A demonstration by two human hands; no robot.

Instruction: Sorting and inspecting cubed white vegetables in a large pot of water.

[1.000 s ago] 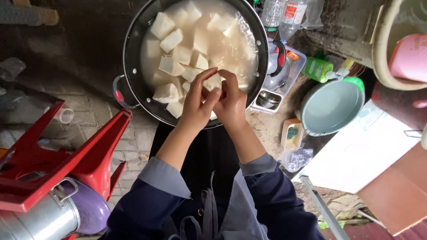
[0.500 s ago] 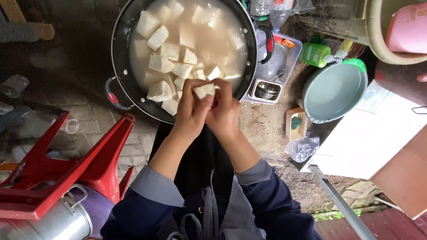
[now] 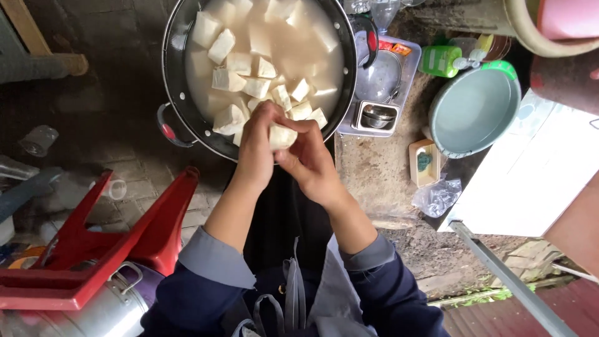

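Note:
My left hand (image 3: 256,153) and my right hand (image 3: 309,162) together hold one pale white chunk (image 3: 280,135) at the near rim of a big black pot (image 3: 176,93). The chunk sits between the fingertips of both hands. The pot is filled with cloudy whitish water and several more white chunks (image 3: 240,62) float in it. Its red-tipped handle (image 3: 167,128) sticks out to the left.
A red plastic stool (image 3: 93,243) and a metal can (image 3: 81,315) lie at the lower left. Right of the pot stand a tray with metal cups (image 3: 374,115), a green bottle (image 3: 440,60), a pale green basin (image 3: 474,112), a soap dish (image 3: 423,162) and a white board (image 3: 530,181).
Both hands with the chunk have drawn back from over the water toward the pot's near rim. The view has shifted slightly, so the pot sits higher in the frame.

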